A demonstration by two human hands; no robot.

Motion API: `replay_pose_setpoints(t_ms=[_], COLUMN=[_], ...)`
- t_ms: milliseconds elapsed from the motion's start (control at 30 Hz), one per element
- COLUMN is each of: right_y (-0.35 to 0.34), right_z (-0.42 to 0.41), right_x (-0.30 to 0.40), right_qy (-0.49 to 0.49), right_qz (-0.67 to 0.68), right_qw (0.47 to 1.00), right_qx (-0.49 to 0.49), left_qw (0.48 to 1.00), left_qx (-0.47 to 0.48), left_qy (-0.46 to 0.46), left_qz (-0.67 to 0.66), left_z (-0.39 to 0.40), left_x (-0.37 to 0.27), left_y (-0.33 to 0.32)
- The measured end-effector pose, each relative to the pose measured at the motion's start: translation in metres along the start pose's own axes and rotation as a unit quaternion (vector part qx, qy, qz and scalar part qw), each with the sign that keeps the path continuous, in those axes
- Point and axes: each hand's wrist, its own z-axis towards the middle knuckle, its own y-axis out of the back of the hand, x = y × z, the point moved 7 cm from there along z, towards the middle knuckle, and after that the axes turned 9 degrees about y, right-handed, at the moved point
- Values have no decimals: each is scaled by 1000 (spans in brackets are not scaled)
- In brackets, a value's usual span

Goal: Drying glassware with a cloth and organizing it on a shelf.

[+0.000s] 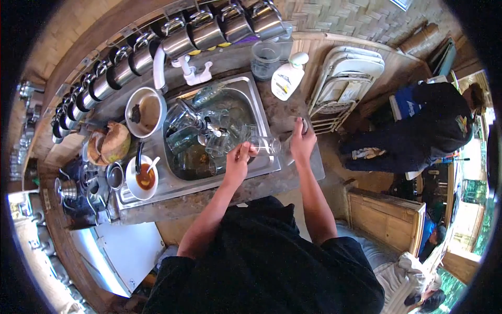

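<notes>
My left hand (237, 161) grips a clear drinking glass (268, 146), tilted on its side over the right rim of the stainless steel sink (262, 114). To its right, my right hand (303, 142) is closed around something greyish and partly hidden at the counter's right end; I cannot tell what it is. Inside the sink basin lie several clear glasses (219, 144) and a greenish glass vessel (183, 140) among metal pieces. A white pump bottle (287, 80) and a clear plastic tub (265, 61) stand behind the sink's right corner.
Left of the basin are a metal bowl (159, 114), a white bowl of reddish-brown liquid (131, 181) and an opened coconut (116, 143). Steel mugs (208, 34) hang above the white faucet (198, 75). Folding chairs (355, 66) lean at right; a person in dark clothes (439, 117) stands beyond.
</notes>
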Motion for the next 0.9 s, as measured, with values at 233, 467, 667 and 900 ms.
replay_pose_setpoints(t_ms=[233, 467, 667, 900], right_y=[-34, -28, -24, -28], right_z=[-35, -35, -18, -53], right_x=[0, 6, 2, 62], right_qy=[246, 182, 174, 292], right_qz=[-357, -373, -263, -278], right_qw=[870, 864, 925, 905], right_qx=[235, 287, 211, 139], left_qw=[964, 882, 853, 840], left_qx=[-19, 7, 27, 30], left_qy=[93, 164, 148, 172], left_qz=[-249, -442, -499, -514], left_z=[-8, -12, -25, -41], left_x=[25, 33, 24, 26], left_y=[36, 67, 86, 81])
